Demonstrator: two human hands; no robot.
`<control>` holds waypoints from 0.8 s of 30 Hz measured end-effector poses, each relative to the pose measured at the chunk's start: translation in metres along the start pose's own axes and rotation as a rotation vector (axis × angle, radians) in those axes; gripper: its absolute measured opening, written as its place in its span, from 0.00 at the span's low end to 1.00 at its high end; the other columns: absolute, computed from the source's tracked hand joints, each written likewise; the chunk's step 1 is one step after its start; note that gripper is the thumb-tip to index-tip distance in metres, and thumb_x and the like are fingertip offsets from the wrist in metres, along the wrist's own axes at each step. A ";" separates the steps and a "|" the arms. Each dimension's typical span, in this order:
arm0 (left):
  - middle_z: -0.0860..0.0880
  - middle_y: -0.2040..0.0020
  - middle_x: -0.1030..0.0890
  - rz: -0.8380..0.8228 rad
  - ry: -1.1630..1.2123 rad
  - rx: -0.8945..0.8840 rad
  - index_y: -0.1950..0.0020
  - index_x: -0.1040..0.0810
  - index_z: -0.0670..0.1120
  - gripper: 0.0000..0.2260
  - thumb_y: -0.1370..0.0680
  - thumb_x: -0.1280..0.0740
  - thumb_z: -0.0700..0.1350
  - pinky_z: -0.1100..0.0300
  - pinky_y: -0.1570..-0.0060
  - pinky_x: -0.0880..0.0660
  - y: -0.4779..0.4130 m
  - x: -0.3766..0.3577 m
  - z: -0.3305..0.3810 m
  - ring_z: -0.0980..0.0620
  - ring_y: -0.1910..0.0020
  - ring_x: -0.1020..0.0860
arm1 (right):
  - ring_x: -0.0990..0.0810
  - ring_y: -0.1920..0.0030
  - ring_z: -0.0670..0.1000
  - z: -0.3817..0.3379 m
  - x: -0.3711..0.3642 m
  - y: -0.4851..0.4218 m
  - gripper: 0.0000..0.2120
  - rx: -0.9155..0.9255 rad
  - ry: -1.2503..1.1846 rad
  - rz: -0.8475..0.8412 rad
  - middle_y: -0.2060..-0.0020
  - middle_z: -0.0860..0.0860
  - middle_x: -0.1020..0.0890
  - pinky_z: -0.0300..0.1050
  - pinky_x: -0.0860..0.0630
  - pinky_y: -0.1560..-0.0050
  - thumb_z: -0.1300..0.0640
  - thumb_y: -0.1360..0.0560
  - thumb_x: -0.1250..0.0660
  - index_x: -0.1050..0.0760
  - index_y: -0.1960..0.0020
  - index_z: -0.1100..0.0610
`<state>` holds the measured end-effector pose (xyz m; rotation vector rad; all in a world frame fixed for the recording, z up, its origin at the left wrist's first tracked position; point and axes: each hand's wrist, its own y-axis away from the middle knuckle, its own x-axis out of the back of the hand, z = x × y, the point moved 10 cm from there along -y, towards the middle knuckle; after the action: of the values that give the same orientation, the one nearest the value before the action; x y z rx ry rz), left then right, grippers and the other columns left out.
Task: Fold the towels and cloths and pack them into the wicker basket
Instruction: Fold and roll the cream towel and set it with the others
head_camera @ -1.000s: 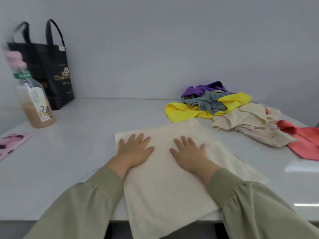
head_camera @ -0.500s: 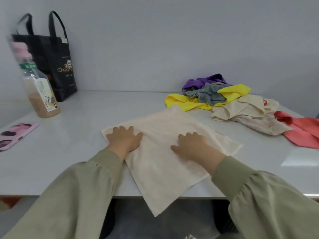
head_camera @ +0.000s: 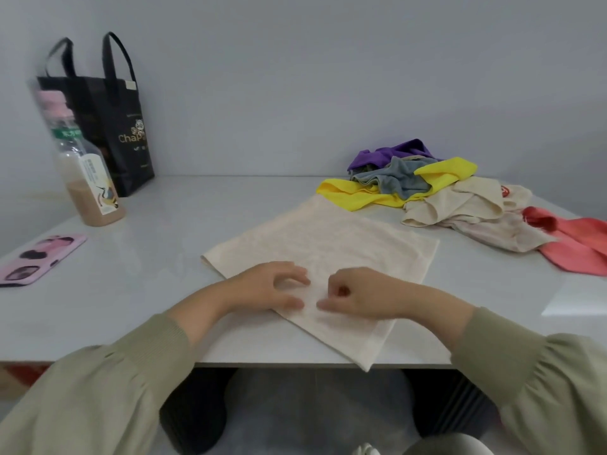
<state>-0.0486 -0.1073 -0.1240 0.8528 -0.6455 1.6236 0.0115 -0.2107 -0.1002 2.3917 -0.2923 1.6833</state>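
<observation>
Both hands have drawn in from lying flat and apart, and the cream towel (head_camera: 328,238) has swung askew on the table (head_camera: 164,257), with one corner over the near edge. The left hand (head_camera: 272,287) and right hand (head_camera: 359,295) now sit close together at its near side with fingers curled. They seem to be pinching the cloth, though I cannot tell if either holds it. No fold shows yet, the pile of cloths (head_camera: 427,188) waits untouched behind it on the right, and the wicker basket is out of view, so nearly everything remains.
</observation>
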 end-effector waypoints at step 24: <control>0.54 0.37 0.23 0.209 -0.507 -0.258 0.34 0.25 0.51 0.18 0.23 0.41 0.43 0.64 0.45 0.34 0.004 -0.023 0.072 0.54 0.38 0.29 | 0.26 0.44 0.54 0.046 0.014 0.023 0.12 -0.162 0.397 -0.027 0.45 0.51 0.26 0.46 0.32 0.47 0.56 0.25 0.36 0.31 0.42 0.54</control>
<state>-0.0362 -0.1782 -0.0997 1.0370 -1.3076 1.4652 0.0513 -0.2460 -0.1006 1.8880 -0.3135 1.9852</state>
